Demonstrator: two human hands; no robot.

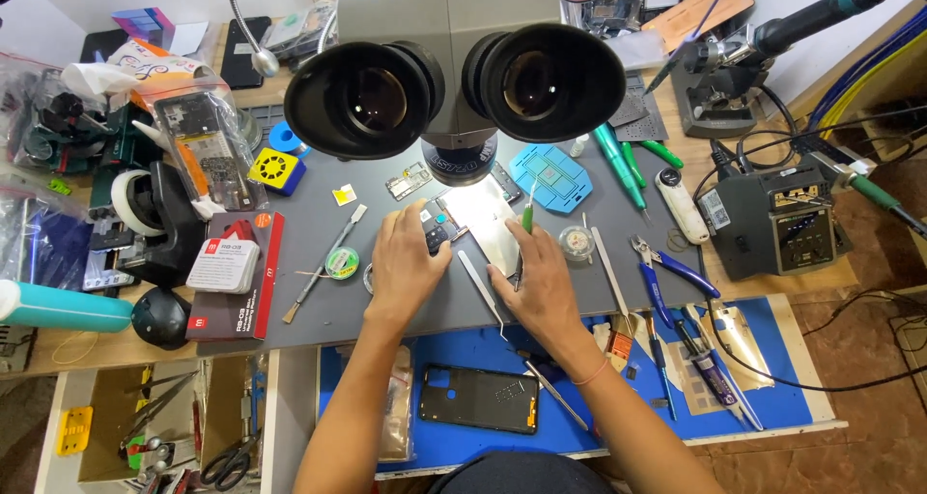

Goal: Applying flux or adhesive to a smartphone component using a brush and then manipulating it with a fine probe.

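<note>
Pinching a green-handled tool (527, 218), right fingers (521, 262) closed.

Wooden workbench (772, 291) carrying a grey work mat (386, 306) and, nearer the front edge, a blue mat (579, 441). Lying on the grey mat: small brush (323, 264), solder wire spool (341, 262), blue stencil holder (550, 175), green-handled tools (623, 166), tweezers (483, 286), blue-handled pliers (671, 272). Resting on the blue mat: black phone back cover (480, 398). Standing at the right: dark soldering station (777, 219). Sitting at the left: tape dispenser (154, 214), red box (237, 272).
</note>
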